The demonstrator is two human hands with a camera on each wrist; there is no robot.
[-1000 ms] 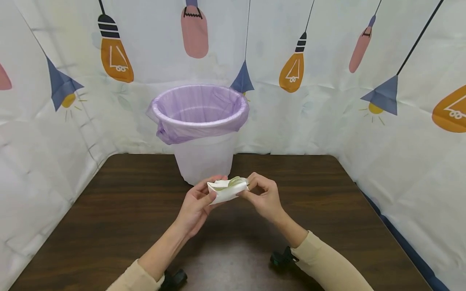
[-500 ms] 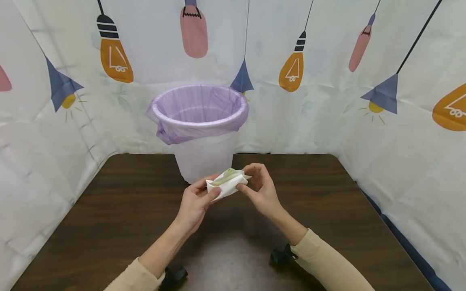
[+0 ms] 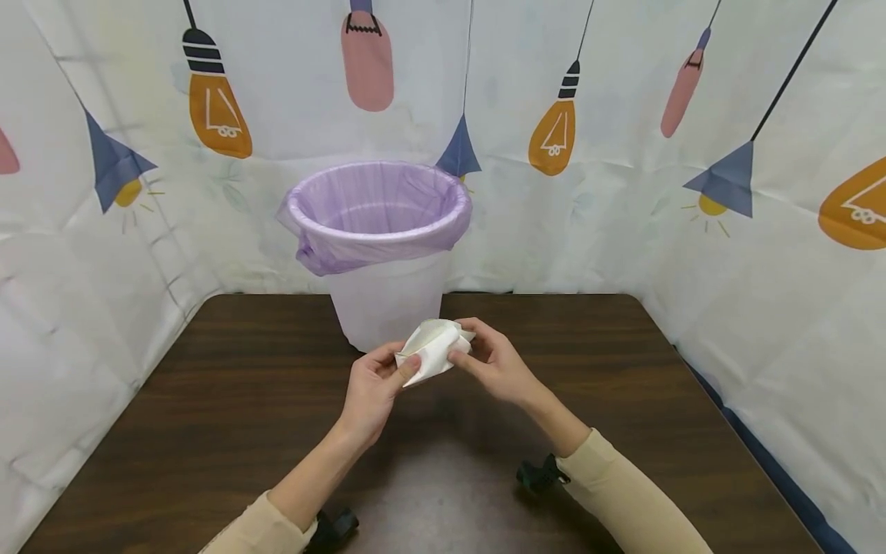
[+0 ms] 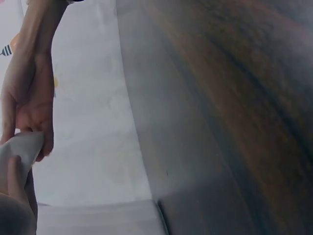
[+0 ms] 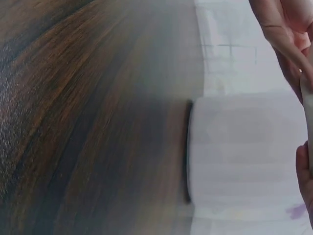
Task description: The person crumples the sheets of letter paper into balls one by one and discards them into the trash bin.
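Observation:
A small folded white packet [image 3: 433, 350], which looks like paper or tissue, is held above the table in front of the bin. My left hand [image 3: 374, 388] pinches its left end, thumb on the near face and fingers behind. At its right end, my right hand [image 3: 494, 365] pinches it between thumb and fingers. The upper flap stands up, and its inner face looks pale. What lies inside is hidden. Part of the packet [image 4: 22, 147] also shows between both hands in the left wrist view; only a sliver is visible in the right wrist view.
A white bin [image 3: 388, 300] with a purple liner [image 3: 381, 248] stands at the far side of the dark wooden table [image 3: 208, 431], just beyond the hands. White curtains [image 3: 623, 231] printed with lamps enclose the back and sides.
The packet's upper flap has risen and spread, and the pale green seen inside earlier no longer shows. Both hands keep their grip, with the right fingers shifting slightly at the packet's right end.

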